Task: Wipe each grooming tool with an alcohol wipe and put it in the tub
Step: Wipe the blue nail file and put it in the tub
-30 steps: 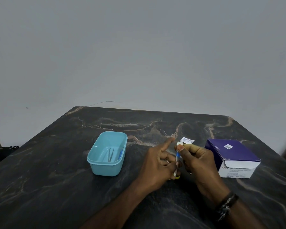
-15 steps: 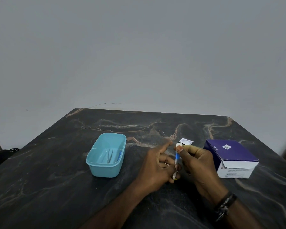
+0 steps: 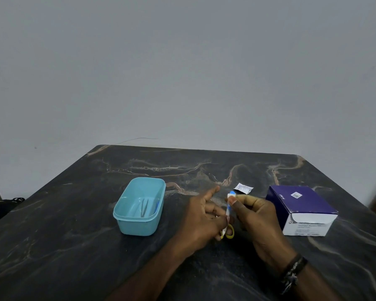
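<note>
Yellow-handled scissors (image 3: pixel 228 222) stand upright between two hands over the dark worktop (image 3: pixel 74 246). The left hand (image 3: pixel 202 218) holds the handle end in a tight grip. The right hand (image 3: pixel 251 213) pinches a white wipe (image 3: pixel 230 197) around the blades. The blue tub (image 3: pixel 139 207), just left, holds tweezers (image 3: pixel 144 207). A purple box (image 3: pixel 302 207) sits right.
</note>
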### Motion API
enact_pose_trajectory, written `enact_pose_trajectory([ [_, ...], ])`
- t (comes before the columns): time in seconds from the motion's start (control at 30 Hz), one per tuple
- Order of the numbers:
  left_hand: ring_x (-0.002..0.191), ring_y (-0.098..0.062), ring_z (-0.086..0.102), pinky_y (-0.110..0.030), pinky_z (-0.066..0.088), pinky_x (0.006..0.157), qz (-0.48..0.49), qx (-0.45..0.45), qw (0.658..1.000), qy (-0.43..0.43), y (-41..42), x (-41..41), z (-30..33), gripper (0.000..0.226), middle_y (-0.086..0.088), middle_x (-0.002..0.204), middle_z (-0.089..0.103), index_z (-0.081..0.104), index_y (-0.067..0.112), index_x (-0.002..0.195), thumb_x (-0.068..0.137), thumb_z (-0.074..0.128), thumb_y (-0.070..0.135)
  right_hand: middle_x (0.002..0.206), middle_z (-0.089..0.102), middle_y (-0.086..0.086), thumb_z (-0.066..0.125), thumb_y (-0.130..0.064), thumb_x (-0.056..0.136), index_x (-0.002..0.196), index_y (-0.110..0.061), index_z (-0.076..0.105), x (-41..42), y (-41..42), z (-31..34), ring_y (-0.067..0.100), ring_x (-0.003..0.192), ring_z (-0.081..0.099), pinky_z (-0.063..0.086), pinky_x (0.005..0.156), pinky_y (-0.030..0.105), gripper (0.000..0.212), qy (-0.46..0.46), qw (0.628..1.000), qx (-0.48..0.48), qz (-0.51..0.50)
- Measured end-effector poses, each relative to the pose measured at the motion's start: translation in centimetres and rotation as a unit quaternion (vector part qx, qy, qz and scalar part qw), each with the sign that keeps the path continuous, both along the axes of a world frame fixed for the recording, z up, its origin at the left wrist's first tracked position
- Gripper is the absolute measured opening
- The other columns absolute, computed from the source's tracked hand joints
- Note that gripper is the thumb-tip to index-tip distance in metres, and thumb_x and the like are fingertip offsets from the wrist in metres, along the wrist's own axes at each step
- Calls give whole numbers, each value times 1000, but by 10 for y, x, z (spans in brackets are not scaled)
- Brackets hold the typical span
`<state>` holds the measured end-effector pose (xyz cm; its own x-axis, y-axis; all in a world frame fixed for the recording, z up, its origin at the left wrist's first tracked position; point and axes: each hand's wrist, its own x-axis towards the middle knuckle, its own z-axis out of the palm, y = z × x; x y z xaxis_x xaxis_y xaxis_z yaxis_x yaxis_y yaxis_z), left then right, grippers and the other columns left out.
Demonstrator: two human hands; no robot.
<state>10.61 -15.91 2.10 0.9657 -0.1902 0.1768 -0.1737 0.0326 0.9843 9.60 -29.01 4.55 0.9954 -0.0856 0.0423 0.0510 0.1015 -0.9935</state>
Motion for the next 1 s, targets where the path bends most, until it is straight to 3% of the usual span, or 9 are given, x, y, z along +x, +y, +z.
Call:
enact_pose_trajectory([
  [0.1, 60, -22, 69, -25, 50, 44, -20, 18, 1000, 1, -3, -3, 1, 80, -14, 78, 74, 29, 14, 148, 81, 69, -3, 42, 57, -2, 61, -10, 92, 93, 4, 68, 2, -6, 5, 3, 30, 47, 37, 31, 15, 16, -13, 1000, 0, -23],
  [0.2, 60, -22, 68, -25, 50, 44, 0, 2, 1000, 1, -1, -1, 2, 78, -18, 81, 73, 32, 14, 147, 80, 69, -5, 39, 55, -3, 60, -8, 92, 93, 7, 67, 2, -5, 4, 2, 30, 46, 36, 32, 14, 17, -16, 1000, 3, -8],
  [0.33, 64, -32, 65, -27, 52, 45, 33, -17, 999, -6, 2, 1, 3, 74, -24, 81, 71, 37, 13, 144, 81, 70, -5, 63, 70, 12, 63, -9, 90, 92, 9, 68, -1, 2, -1, 14, 48, 64, 51, 43, 21, 19, 2, 1000, 8, 25],
  [0.47, 61, -31, 65, -27, 51, 44, 42, -21, 999, -2, 2, 2, 2, 72, -26, 79, 69, 38, 12, 144, 81, 70, -3, 74, 73, 18, 65, -10, 89, 93, 7, 70, 1, 3, -3, 17, 53, 68, 52, 46, 23, 18, 16, 999, -10, 32],
  [0.6, 62, -28, 67, -26, 49, 44, 15, -7, 1000, 4, 1, 0, 2, 73, -23, 81, 71, 36, 11, 145, 81, 68, -5, 60, 66, 15, 63, -11, 91, 91, 7, 68, -2, 2, 2, 18, 43, 60, 50, 40, 26, 19, 13, 1000, 5, 12],
  [0.77, 59, -26, 67, -26, 50, 44, -1, 8, 1000, -2, -2, -4, 4, 74, -19, 79, 72, 35, 11, 145, 80, 67, -8, 41, 56, 5, 61, -12, 92, 90, 7, 66, -1, -2, 4, 11, 30, 49, 40, 32, 19, 20, 6, 1000, 19, -2],
  [0.87, 62, -31, 67, -26, 51, 45, 37, -16, 999, 1, 0, -1, 5, 69, -23, 80, 72, 41, 11, 141, 80, 69, -5, 56, 67, 10, 63, -11, 90, 90, 7, 68, -1, 1, 1, 13, 42, 60, 50, 40, 23, 19, 3, 1000, 10, 12],
  [1.0, 60, -25, 68, -26, 50, 44, 72, -26, 997, -1, 1, 1, 4, 49, -20, 78, 72, 54, 13, 127, 82, 70, -1, 67, 71, 19, 63, -6, 89, 89, 8, 68, -2, 6, -1, 23, 50, 65, 54, 43, 26, 15, 15, 999, 35, 34],
])
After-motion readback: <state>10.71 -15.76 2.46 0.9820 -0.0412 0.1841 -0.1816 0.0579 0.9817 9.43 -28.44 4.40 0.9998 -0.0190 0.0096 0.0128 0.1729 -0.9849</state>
